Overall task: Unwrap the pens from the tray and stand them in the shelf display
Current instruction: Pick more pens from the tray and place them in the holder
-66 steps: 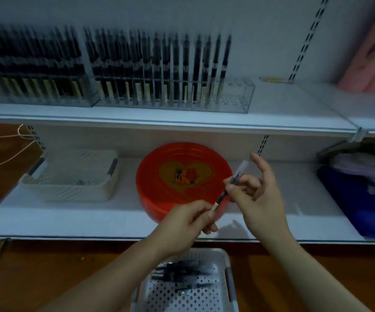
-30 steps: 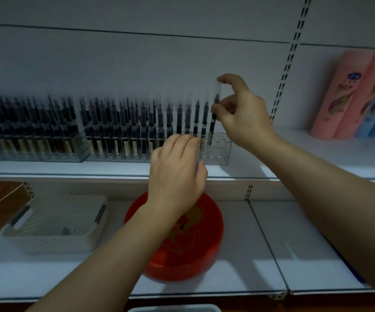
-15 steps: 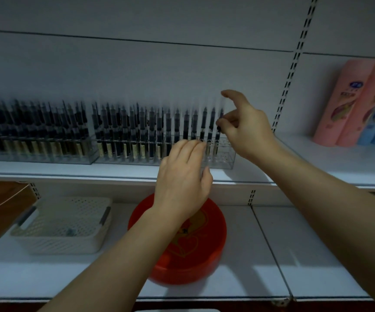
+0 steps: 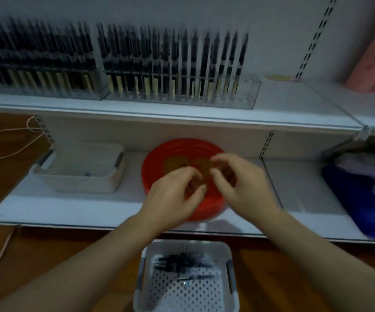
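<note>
My left hand (image 4: 170,197) and right hand (image 4: 238,185) hover over red bowl (image 4: 213,206), fingers loosely curled, grip unclear; tray (image 4: 185,289) below.

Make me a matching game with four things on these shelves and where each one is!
Things:
1. red bowl
2. pen rack
3. pen tray
4. cream basket

Places:
A. top shelf
B. nearest the camera, below the hands
C. lower shelf, left side
D. lower shelf, behind the hands

Pairs: 1-D, 2-A, 3-B, 4-C
</note>
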Motion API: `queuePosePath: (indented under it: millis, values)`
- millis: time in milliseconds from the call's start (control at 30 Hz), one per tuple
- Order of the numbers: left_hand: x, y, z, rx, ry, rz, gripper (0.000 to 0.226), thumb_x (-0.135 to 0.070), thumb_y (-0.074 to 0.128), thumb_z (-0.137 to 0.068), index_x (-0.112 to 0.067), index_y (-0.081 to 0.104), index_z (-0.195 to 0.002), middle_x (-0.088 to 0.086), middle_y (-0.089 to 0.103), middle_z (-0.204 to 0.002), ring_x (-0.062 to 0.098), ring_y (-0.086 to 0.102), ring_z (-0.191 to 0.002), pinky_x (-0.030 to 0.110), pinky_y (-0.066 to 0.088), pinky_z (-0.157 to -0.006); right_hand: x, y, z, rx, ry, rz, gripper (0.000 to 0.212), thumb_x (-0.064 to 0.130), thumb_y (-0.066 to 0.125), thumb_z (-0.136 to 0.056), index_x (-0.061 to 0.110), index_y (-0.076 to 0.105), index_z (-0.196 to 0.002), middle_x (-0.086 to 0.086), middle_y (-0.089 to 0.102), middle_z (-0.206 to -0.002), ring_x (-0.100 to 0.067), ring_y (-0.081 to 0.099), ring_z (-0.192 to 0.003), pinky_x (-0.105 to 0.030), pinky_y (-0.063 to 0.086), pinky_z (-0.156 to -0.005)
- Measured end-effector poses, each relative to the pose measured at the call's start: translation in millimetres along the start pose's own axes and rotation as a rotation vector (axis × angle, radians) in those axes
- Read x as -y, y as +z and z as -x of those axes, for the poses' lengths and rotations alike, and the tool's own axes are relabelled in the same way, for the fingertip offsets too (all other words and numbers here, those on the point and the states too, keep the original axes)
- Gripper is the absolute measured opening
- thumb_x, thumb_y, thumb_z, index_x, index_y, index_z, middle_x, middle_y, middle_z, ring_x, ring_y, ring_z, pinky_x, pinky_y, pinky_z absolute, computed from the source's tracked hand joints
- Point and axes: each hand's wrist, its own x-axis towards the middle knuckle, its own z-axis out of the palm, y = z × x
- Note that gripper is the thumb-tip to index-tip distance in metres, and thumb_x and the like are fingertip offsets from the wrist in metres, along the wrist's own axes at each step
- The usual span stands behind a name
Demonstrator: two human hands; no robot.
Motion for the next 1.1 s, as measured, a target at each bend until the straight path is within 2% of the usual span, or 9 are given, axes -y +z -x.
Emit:
queuePosePath:
  millis: [200, 300, 467, 533, 700, 767, 833, 933, 1100]
  values:
    - [44.7, 42.7, 84.8, 0.375, -0.165, -0.037, 0.040, -0.044, 0.058, -0.095, -0.025, 0.055, -0.130, -0.008, 0.061, -0.125, 0.008, 0.055, -0.114, 0.024, 0.046, -0.093, -32.8, 55.9, 107.8, 0.459, 0.165, 0.064, 0.026, 0.031, 0.063, -0.094, 0.022, 0.068, -0.118, 0.006, 0.070, -0.105, -0.010, 0.063, -0.087, -0.029, 0.052, -0.075]
    - [60.8, 56.4, 111.1, 0.504, -0.217, -0.082, 0.051, -0.047, 0.057, -0.096, -0.024, 0.048, -0.141, -0.005, 0.055, -0.138, 0.011, 0.049, -0.126, 0.024, 0.041, -0.101, -40.8, 70.7, 141.1, 0.673, 0.184, 0.150, 0.026, 0.035, 0.056, -0.098, 0.024, 0.067, -0.119, 0.007, 0.068, -0.111, -0.013, 0.062, -0.100, -0.030, 0.051, -0.080]
    - [68.8, 74.6, 141.0, 0.752, -0.230, -0.080, 0.067, -0.048, 0.056, -0.096, -0.026, 0.030, -0.153, -0.001, 0.039, -0.154, 0.015, 0.040, -0.136, 0.028, 0.038, -0.110, -52.2, 93.2, 181.0, 0.995, 0.170, 0.251, 0.019, 0.032, 0.049, -0.100, 0.022, 0.066, -0.099, 0.002, 0.068, -0.105, -0.016, 0.061, -0.094, -0.031, 0.049, -0.073]
    - [71.1, 82.4, 145.3, 0.807, -0.255, -0.113, 0.070, -0.049, 0.055, -0.096, -0.025, 0.027, -0.155, -0.002, 0.036, -0.157, 0.017, 0.038, -0.139, 0.035, 0.037, -0.113, -55.4, 104.2, 186.8, 1.049, 0.198, 0.264, 0.016, 0.025, 0.050, -0.099, 0.019, 0.064, -0.094, -0.003, 0.068, -0.101, -0.019, 0.061, -0.089, -0.033, 0.050, -0.073]
    - [79.3, 95.4, 147.5, 0.848, -0.269, -0.148, 0.044, -0.042, 0.053, -0.096, -0.025, 0.051, -0.137, -0.001, 0.056, -0.136, 0.018, 0.051, -0.124, 0.036, 0.047, -0.100, -63.1, 135.1, 207.1, 1.197, 0.168, 0.480, 0.015, 0.009, 0.056, -0.094, 0.014, 0.069, -0.099, -0.008, 0.068, -0.099, -0.026, 0.064, -0.086, -0.037, 0.054, -0.072]
    - [82.8, 96.1, 148.6, 0.842, -0.277, -0.129, 0.040, -0.040, 0.052, -0.097, -0.026, 0.054, -0.134, -0.001, 0.058, -0.134, 0.017, 0.054, -0.121, 0.036, 0.049, -0.098, -65.5, 142.5, 213.2, 1.239, 0.158, 0.550, 0.019, 0.005, 0.056, -0.093, 0.012, 0.070, -0.104, -0.010, 0.066, -0.103, -0.028, 0.064, -0.090, -0.038, 0.049, -0.069]
    - [85.1, 93.9, 149.5, 0.830, -0.281, -0.121, 0.039, -0.038, 0.052, -0.097, -0.024, 0.055, -0.133, 0.000, 0.059, -0.133, 0.018, 0.055, -0.120, 0.037, 0.050, -0.097, -67.1, 146.1, 215.4, 1.265, 0.141, 0.582, 0.020, 0.005, 0.054, -0.095, 0.011, 0.069, -0.107, -0.011, 0.065, -0.105, -0.028, 0.063, -0.093, -0.041, 0.054, -0.074]
    - [88.2, 88.7, 150.0, 0.817, -0.295, -0.111, 0.037, -0.036, 0.053, -0.098, -0.021, 0.056, -0.132, 0.000, 0.060, -0.133, 0.018, 0.057, -0.118, 0.037, 0.051, -0.095, -65.2, 145.5, 212.2, 1.268, 0.107, 0.559, 0.022, 0.006, 0.052, -0.096, 0.010, 0.069, -0.110, -0.012, 0.064, -0.108, -0.029, 0.061, -0.096, -0.045, 0.057, -0.082]
    - [93.3, 83.9, 145.0, 0.781, -0.295, -0.107, 0.036, -0.033, 0.053, -0.098, -0.026, 0.053, -0.134, -0.002, 0.063, -0.127, 0.017, 0.061, -0.109, 0.033, 0.054, -0.085, -54.6, 124.2, 195.9, 1.098, 0.094, 0.341, 0.022, 0.024, 0.049, -0.095, 0.016, 0.064, -0.108, -0.003, 0.063, -0.108, -0.019, 0.056, -0.101, -0.033, 0.048, -0.084]
